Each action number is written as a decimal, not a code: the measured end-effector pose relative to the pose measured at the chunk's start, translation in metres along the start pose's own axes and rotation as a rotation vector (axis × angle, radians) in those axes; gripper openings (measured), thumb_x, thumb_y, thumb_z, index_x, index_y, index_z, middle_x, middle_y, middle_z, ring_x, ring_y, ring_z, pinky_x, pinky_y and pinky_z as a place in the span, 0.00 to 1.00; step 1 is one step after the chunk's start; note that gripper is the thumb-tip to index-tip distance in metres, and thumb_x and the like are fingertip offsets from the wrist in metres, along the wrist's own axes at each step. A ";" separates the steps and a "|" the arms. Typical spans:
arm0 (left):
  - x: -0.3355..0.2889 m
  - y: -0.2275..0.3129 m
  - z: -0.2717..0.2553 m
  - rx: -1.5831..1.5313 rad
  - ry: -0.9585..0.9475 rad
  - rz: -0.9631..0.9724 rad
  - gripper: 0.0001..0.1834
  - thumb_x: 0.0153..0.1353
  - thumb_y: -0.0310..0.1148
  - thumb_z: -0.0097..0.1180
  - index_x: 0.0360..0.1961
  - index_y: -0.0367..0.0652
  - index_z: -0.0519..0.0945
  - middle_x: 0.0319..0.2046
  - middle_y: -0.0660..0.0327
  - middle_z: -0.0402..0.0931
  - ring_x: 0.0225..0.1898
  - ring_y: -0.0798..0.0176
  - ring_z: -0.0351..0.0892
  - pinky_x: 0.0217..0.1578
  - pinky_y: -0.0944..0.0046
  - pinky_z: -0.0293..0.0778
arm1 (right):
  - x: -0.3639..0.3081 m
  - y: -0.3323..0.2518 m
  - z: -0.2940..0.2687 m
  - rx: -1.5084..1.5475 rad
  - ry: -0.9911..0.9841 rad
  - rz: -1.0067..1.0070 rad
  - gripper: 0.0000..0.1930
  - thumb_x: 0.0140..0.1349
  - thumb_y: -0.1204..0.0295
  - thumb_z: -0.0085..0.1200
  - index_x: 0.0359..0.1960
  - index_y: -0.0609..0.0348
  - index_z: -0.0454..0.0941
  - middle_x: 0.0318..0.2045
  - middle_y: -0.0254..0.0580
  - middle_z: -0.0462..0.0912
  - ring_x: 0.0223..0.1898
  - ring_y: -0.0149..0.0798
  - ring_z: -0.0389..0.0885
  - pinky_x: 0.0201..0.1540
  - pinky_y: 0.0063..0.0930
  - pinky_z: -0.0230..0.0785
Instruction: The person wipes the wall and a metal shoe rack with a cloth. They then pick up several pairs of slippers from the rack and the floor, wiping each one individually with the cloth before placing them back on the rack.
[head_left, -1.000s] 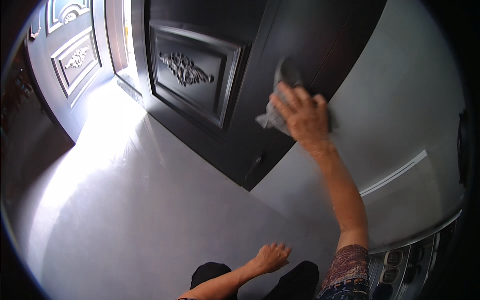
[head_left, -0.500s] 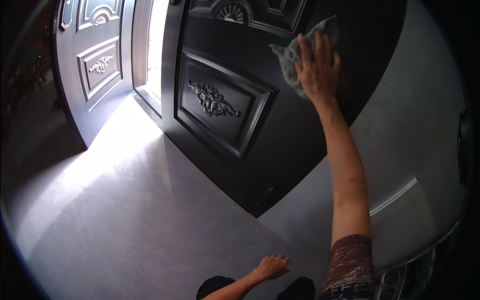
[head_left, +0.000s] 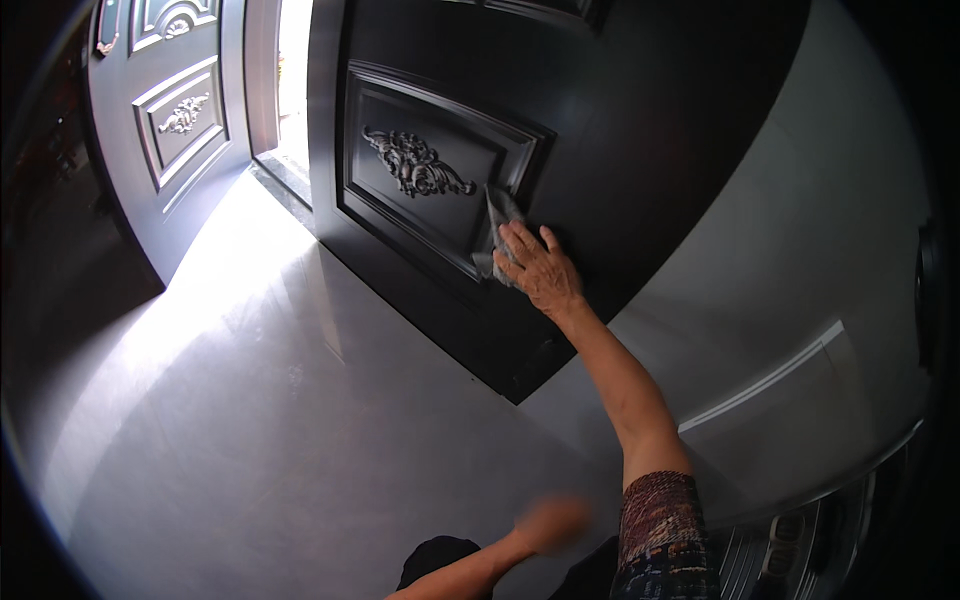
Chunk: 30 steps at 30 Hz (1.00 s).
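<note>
A: What is nearest?
B: At the lower edge, the left hand [head_left: 553,524], stretched over a dark, rounded shape [head_left: 437,560]. It is blurred, so I cannot tell whether its fingers are apart or together, and it appears to hold nothing.

A: And beside it?
B: The patterned sleeve [head_left: 661,525] of the right arm, with some dark bars [head_left: 738,562] low on the right. The grey floor [head_left: 330,440] spreads ahead.

A: Where does the right arm lead?
B: Up to the door. The right hand [head_left: 543,272] lies flattened there, its fingers spread apart over a grey cloth [head_left: 503,212].

A: Where exactly is the cloth?
B: Under the fingers, against the dark door [head_left: 640,130], over the right side of a raised panel frame near its lower corner. 1 pointed end sticks up past the fingertips; another bit shows at their left.

A: What is inside that frame?
B: 1 scrolled ornament [head_left: 415,163], left of the cloth and apart from it. A pale grey wall [head_left: 800,220] stands to the door's right.

A: Farthest off?
B: Another panelled door [head_left: 195,150] at upper left, beside a bright, narrow opening [head_left: 293,90]. Light from there falls across the floor.
</note>
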<state>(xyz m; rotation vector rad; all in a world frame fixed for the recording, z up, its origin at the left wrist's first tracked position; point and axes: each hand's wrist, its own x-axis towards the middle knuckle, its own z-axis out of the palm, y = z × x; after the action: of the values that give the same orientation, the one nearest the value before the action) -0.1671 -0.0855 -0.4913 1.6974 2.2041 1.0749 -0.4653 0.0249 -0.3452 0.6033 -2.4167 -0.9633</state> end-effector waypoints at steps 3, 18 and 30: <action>-0.007 -0.028 0.052 -0.125 0.499 0.255 0.05 0.57 0.32 0.49 0.31 0.45 0.76 0.25 0.62 0.72 0.25 0.62 0.73 0.25 0.63 0.72 | -0.037 -0.013 0.011 -0.075 0.106 -0.094 0.18 0.63 0.66 0.46 0.55 0.34 0.72 0.68 0.24 0.56 0.70 0.29 0.48 0.71 0.41 0.36; 0.020 0.032 0.036 0.006 0.061 0.280 0.07 0.55 0.32 0.52 0.35 0.44 0.75 0.30 0.58 0.74 0.32 0.56 0.75 0.31 0.59 0.73 | -0.184 0.075 -0.055 -0.302 0.437 0.568 0.35 0.58 0.66 0.55 0.67 0.23 0.54 0.63 0.34 0.63 0.61 0.41 0.64 0.52 0.41 0.55; 0.050 0.032 0.024 -0.195 -0.187 0.204 0.15 0.55 0.36 0.61 0.43 0.45 0.78 0.42 0.59 0.77 0.41 0.55 0.77 0.40 0.58 0.74 | -0.372 -0.018 0.007 -0.069 -0.104 0.259 0.08 0.52 0.73 0.58 0.32 0.44 0.73 0.46 0.30 0.69 0.48 0.35 0.66 0.35 0.26 0.64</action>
<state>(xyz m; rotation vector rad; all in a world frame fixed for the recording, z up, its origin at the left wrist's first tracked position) -0.1469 -0.0276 -0.4743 1.8796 1.7841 1.0853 -0.1699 0.2209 -0.4581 0.2124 -2.4635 -0.9821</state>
